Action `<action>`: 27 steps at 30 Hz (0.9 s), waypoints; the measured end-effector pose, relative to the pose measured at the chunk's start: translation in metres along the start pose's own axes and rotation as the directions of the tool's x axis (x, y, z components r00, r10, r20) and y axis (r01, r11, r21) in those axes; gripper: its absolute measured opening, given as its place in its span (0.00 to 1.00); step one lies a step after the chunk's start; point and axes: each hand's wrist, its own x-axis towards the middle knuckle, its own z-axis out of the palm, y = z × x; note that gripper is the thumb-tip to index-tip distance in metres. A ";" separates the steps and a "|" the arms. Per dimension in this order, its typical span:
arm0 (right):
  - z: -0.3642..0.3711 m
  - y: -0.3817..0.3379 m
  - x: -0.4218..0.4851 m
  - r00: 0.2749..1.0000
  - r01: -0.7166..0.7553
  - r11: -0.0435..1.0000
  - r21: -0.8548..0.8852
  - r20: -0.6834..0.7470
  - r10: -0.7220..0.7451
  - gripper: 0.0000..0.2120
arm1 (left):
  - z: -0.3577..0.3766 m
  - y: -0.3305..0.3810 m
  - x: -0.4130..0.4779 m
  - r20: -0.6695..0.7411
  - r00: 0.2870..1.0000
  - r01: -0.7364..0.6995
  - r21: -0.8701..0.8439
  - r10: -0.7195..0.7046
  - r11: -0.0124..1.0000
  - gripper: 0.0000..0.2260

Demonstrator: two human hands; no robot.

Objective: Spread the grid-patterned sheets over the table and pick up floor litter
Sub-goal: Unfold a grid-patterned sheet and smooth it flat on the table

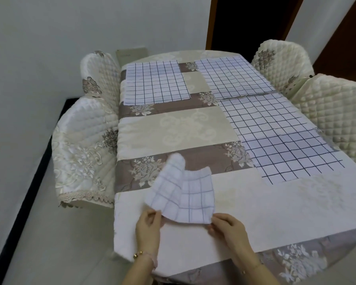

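Note:
Three white sheets with dark grid lines lie flat on the table [173, 128]: one at the far left [155, 82], one at the far right [234, 76] and a larger one along the right side [280, 138]. A fourth grid sheet [185, 192] is lifted and curled above the near end of the table. My left hand [148, 227] pinches its near left corner and my right hand [228, 228] pinches its near right corner. Its far edge curls upward, off the cloth.
A beige and brown flowered tablecloth covers the table. Quilted cream chairs stand on the left [84, 153] [100, 75] and on the right [282, 62] [333, 114]. A dark doorway [253, 21] is behind the table. Pale floor [60, 243] lies at the near left.

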 end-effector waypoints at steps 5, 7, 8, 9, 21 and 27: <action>-0.003 0.008 -0.001 0.999 0.026 1.000 -0.007 -0.034 -0.026 0.05 | -0.027 -0.008 0.002 0.107 0.960 0.271 -0.122 -0.259 0.955 0.14; -0.005 0.010 -0.001 0.999 0.033 0.999 -0.035 -0.033 -0.034 0.06 | -0.033 -0.005 0.003 0.141 0.950 0.300 -0.145 -0.280 0.943 0.16; -0.005 0.009 -0.002 0.999 0.038 0.998 -0.058 -0.026 -0.039 0.06 | -0.036 -0.001 0.004 0.129 0.948 0.311 -0.174 -0.291 0.934 0.17; -0.007 0.009 -0.002 0.999 0.043 0.995 -0.089 -0.013 -0.044 0.06 | -0.038 0.003 0.007 0.104 0.948 0.317 -0.200 -0.301 0.927 0.18; -0.004 -0.013 0.012 0.999 0.010 0.988 -0.154 0.046 -0.003 0.07 | 0.016 0.013 0.001 0.404 0.892 -0.407 0.514 0.205 0.755 0.11; 0.007 -0.011 0.008 0.980 0.178 0.937 -0.300 0.144 -0.140 0.07 | 0.057 0.020 -0.011 0.365 0.931 -0.130 0.399 -0.027 0.908 0.14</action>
